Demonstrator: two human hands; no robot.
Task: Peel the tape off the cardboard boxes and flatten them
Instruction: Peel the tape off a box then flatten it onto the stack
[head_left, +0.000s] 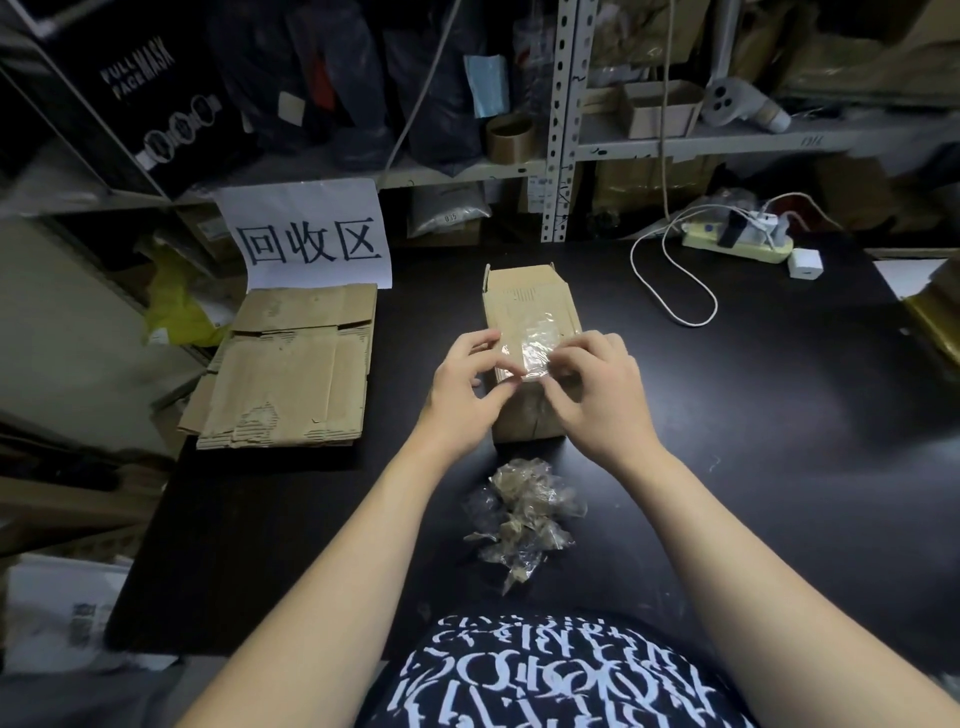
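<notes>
Fingers (480, 343) of left hand (462, 387) and right hand (597, 397) pinch clear tape (531, 347) atop the cardboard box (524, 296) lying on the bench (727, 395). Risk: a sharp pull may tear the tape or strip the box's paper face.

Both forearms extend forward, converging. Left hand (465, 387) and right hand (600, 397) are palm-down, fingers curled, fingertips nearly meeting; each pinches the near edge of the tape (535, 345).

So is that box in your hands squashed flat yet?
Not flat: the box stands full-shaped on the table, far flaps up, tape stuck on top.
</notes>
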